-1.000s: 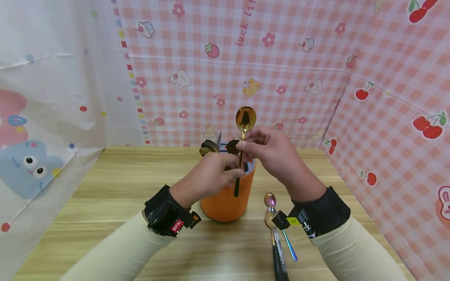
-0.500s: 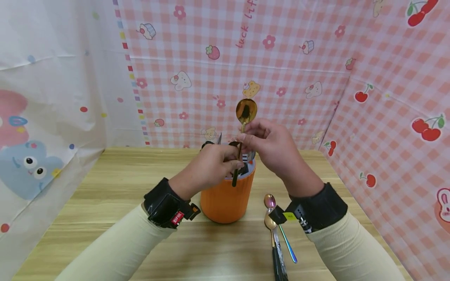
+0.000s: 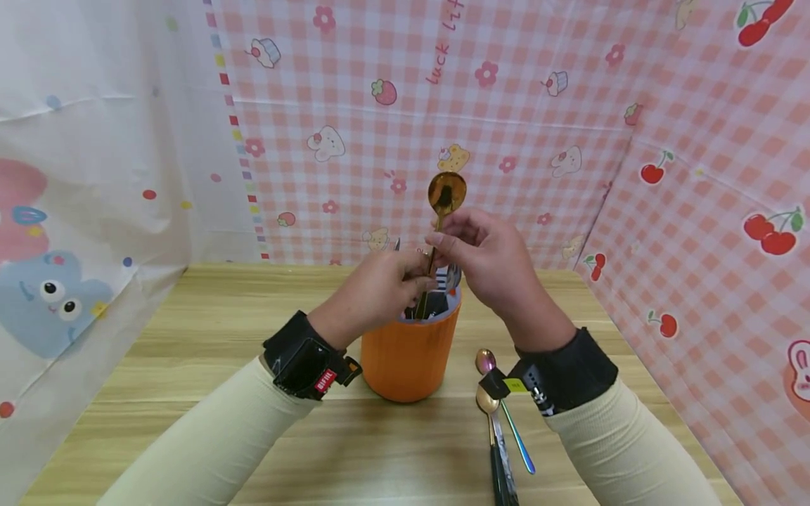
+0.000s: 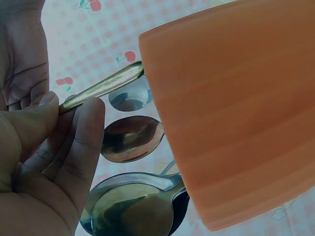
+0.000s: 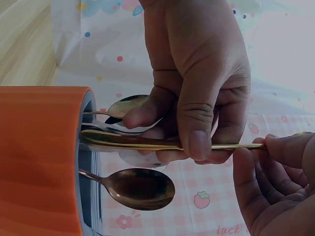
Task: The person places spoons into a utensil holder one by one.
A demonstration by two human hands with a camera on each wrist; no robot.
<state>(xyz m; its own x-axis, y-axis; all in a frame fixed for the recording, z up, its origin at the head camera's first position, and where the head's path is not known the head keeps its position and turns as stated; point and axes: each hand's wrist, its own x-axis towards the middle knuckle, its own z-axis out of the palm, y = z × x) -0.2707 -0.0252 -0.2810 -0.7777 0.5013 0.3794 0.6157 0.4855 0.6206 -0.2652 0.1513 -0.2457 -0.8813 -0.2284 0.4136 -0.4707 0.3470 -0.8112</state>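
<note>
A gold spoon point(image 3: 446, 191) stands nearly upright over the orange utensil holder point(image 3: 408, 362), bowl up. My left hand point(image 3: 382, 284) pinches its handle point(image 5: 133, 142) between thumb and fingers. Higher up, near the bowl, my right hand point(image 3: 490, 260) pinches the same spoon with thumb and fingertips. The handle's lower end reaches the holder's rim in both wrist views; whether it has passed inside I cannot tell. Beside the handle, a copper-coloured spoon point(image 5: 140, 189) sticks out of the holder. A larger spoon pair point(image 4: 133, 209) also projects from it, mostly behind my left hand in the head view.
Right of the holder, a rainbow-coloured spoon point(image 3: 519, 439), a gold spoon with a black handle point(image 3: 487, 400) and a marbled handle point(image 3: 504, 450) lie on the wooden table point(image 3: 253, 422). Checked cloth point(image 3: 405, 126) hangs behind and to the right, white cloth on the left.
Both hands have raised the gold spoon and shifted it slightly away from me. Its handle end went from in front of the holder's wall to the level of the holder's mouth.
</note>
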